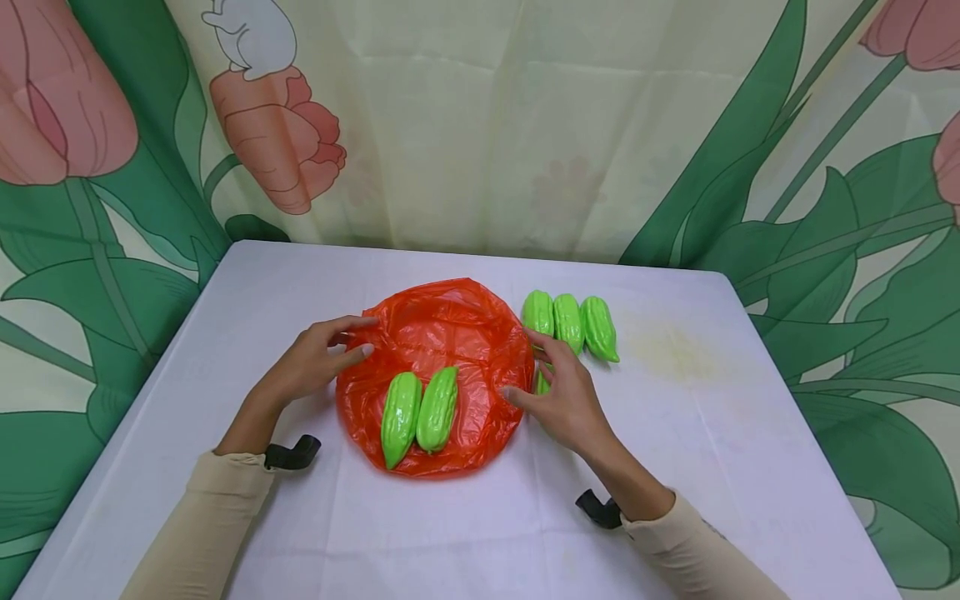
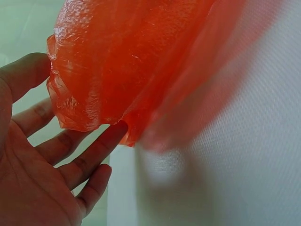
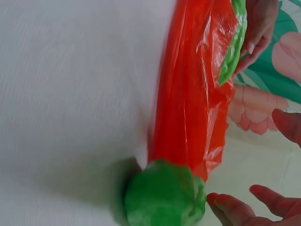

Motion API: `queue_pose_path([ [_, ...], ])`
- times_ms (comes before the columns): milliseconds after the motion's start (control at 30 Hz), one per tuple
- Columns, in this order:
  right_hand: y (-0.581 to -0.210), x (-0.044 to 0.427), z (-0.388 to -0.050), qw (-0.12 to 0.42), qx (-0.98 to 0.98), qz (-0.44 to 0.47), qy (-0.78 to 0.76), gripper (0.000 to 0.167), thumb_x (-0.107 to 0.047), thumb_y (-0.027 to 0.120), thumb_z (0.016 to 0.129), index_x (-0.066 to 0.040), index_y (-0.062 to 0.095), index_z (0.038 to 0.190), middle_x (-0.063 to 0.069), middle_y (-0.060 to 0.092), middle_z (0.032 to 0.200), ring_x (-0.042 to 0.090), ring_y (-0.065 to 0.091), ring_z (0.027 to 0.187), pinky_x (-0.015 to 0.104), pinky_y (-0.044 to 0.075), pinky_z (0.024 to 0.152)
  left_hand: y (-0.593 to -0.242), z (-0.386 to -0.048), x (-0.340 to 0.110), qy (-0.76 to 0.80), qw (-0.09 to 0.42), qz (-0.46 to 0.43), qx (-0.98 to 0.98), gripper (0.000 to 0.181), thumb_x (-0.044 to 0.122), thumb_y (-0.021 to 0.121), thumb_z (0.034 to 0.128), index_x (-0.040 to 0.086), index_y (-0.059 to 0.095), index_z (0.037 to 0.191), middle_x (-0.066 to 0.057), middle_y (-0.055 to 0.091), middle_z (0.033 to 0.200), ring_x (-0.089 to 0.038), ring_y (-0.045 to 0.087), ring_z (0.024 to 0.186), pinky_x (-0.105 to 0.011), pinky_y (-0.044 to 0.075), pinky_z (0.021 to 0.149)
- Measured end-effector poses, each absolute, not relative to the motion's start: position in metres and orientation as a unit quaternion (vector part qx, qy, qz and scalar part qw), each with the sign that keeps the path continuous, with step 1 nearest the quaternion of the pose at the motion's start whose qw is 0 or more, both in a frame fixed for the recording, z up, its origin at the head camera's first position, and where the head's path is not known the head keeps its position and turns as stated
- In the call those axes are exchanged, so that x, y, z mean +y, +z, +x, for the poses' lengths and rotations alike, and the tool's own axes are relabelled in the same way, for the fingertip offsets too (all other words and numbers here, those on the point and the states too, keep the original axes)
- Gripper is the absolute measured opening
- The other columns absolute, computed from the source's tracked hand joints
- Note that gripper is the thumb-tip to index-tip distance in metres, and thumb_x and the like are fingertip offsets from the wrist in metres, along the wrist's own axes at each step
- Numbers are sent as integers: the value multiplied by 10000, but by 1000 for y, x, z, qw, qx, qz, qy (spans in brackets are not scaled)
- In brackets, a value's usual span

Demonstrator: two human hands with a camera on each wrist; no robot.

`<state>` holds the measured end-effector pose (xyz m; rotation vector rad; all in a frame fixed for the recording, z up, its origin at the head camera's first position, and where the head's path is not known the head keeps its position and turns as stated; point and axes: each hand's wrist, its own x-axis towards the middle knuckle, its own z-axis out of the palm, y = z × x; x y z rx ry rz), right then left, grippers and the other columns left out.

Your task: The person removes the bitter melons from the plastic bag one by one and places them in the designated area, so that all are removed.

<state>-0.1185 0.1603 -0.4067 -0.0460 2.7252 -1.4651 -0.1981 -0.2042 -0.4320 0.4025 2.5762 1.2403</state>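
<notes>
A thin red plastic bag (image 1: 450,325) is spread into a round shape on the table. Two glossy green ridged bitter melons (image 1: 401,417) lie side by side on its near part. At the bag's left rim my left hand (image 1: 322,358) touches the film with parted, fairly straight fingers; in the left wrist view the fingertips (image 2: 115,132) meet the bag's edge. My right hand (image 1: 562,392) is at the right rim, thumb and fingers spread, gripping nothing. Just beyond it stand three more bitter melons (image 1: 598,329) in a row, and another is mostly hidden behind that hand.
A white cloth covers the table (image 1: 420,542). Behind it hangs a curtain (image 1: 450,125) printed with tulips, leaves and a rabbit on a carrot. Black wrist mounts (image 1: 292,452) stick out from both forearms. A pale yellowish stain (image 1: 678,354) marks the cloth at right.
</notes>
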Motion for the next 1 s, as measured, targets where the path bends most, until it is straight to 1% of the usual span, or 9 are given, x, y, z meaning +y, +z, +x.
queue_pose_path([
  [133,-408,151,-118,33,878,-30,-477,897,-140,907,849,-162,437,1612,135,487,1549,341,510,1469,456,470,1191,-431,-197,-205,427,126,136,885,551,234,710,1027,145,554,1548,-200,556,1557,-471,517,1417,-577,595,1027],
  [367,-412,136,-114,52,867,-48,-493,877,-131,896,858,-160,435,1604,119,451,1606,349,499,1482,477,480,1188,-431,-195,-206,432,125,136,883,545,242,700,1036,148,551,1551,-195,566,1548,-464,521,1410,-578,592,1035],
  [533,-414,126,-110,60,862,-53,-500,855,-118,891,861,-179,456,1594,139,479,1578,357,537,1449,486,496,1173,-430,-195,-205,438,124,138,880,536,240,696,1038,152,555,1548,-186,553,1565,-456,511,1417,-588,584,1045],
  [700,-419,119,-107,66,858,-72,-504,865,-107,895,854,-162,458,1598,155,498,1559,378,567,1424,491,506,1161,-430,-196,-204,439,117,148,878,532,248,694,1040,137,559,1543,-183,571,1545,-447,526,1402,-601,568,1065],
  [867,-422,112,-104,77,854,-87,-507,876,-104,892,855,-161,448,1609,149,499,1575,386,590,1402,506,531,1131,-431,-196,-206,437,111,156,879,525,255,684,1048,120,559,1540,-181,581,1538,-447,541,1394,-635,528,1104],
  [1000,-422,107,-101,84,863,-88,-491,872,-134,901,851,-168,458,1602,132,527,1562,369,617,1378,504,558,1108,-432,-197,-206,439,111,159,877,531,263,679,1051,120,551,1546,-178,574,1549,-442,542,1396,-634,527,1106],
])
